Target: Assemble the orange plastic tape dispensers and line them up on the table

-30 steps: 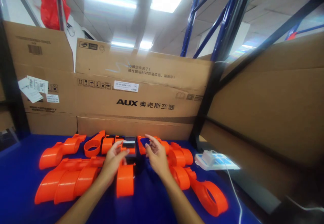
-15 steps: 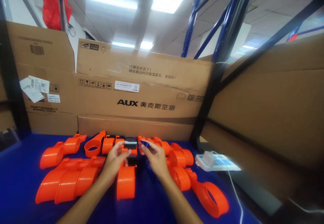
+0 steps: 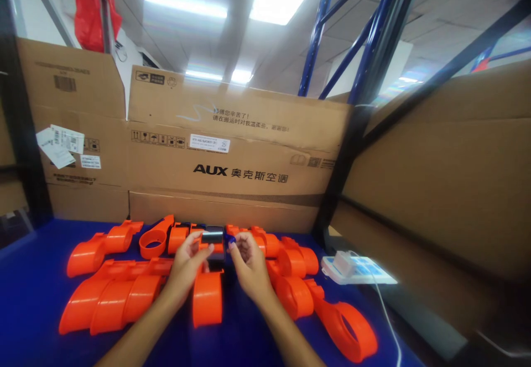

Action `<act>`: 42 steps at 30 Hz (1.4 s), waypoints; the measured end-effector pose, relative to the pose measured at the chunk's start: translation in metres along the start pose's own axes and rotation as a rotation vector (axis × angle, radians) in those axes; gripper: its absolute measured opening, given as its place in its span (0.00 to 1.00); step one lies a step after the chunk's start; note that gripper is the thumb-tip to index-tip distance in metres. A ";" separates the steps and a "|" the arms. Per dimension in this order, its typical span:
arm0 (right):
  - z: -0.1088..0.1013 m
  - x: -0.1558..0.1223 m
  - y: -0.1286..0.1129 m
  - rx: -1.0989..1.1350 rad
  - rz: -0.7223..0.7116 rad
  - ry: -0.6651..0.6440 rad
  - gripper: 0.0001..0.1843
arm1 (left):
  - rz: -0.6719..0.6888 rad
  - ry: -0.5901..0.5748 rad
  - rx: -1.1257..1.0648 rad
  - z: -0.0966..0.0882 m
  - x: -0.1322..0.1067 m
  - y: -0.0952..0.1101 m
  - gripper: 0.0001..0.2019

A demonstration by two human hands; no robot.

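My left hand is closed around the left side of an orange tape dispenser with a dark upper part and a shiny strip across it. At its right side, my right hand pinches a small dark blue piece between thumb and fingers. That piece appears to touch the dispenser's right edge, though the exact contact is too small to tell. Just below the hands stands another orange dispenser, with its round band facing me.
Several orange dispensers lie in rows on the blue tabletop, left and right of my arms. A white power strip with a plugged-in adapter and cable sits at right. Cardboard walls the back, beside a dark rack post.
My right hand has moved left, bringing the blue piece from a little apart to the dispenser's right edge. My left hand stays about where it was, still holding the dispenser.
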State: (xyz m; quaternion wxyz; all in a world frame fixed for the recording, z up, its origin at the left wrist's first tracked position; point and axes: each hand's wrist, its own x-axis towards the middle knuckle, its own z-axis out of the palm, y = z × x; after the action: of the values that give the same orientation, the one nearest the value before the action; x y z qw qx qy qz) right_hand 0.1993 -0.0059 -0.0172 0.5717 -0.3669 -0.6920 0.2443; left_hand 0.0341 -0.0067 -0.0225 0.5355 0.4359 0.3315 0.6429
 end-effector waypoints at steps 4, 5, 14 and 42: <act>-0.001 -0.004 -0.005 -0.156 -0.029 -0.048 0.08 | 0.006 -0.003 0.000 0.000 0.000 -0.001 0.30; -0.001 -0.004 -0.006 -0.178 -0.041 -0.058 0.08 | 0.005 -0.009 0.002 0.000 0.000 -0.001 0.31; -0.008 -0.004 -0.016 -0.301 -0.181 -0.156 0.09 | 0.016 -0.056 0.023 0.000 -0.003 -0.002 0.32; -0.016 0.004 -0.008 0.378 0.197 -0.222 0.19 | -0.314 -0.411 -0.177 0.015 -0.027 0.019 0.33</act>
State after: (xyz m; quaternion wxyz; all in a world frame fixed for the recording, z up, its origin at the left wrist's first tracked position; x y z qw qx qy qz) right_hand 0.2129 -0.0088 -0.0045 0.5243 -0.2898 -0.6534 0.4629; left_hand 0.0418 -0.0373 -0.0049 0.7208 0.4520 0.2219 0.4763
